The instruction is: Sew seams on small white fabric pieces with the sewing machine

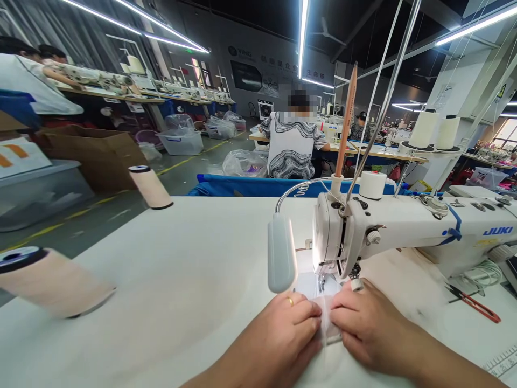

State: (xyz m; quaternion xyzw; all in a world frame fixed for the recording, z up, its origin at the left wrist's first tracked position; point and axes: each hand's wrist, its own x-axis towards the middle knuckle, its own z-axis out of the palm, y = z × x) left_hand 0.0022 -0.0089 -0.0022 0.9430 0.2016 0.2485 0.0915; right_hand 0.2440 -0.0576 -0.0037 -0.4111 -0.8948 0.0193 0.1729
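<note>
In the head view, low in the middle of the frame, your left hand [283,334] and right hand [365,323] each pinch the small white cloth [326,322] between them. It lies flat on the table [181,280], just below the sewing machine [404,226] needle.

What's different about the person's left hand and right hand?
The left hand wears a gold ring; the right hand shows none. The left hand sits just in front of the lamp, the right hand in front of the sewing machine head. Both pinch the white fabric.
</note>
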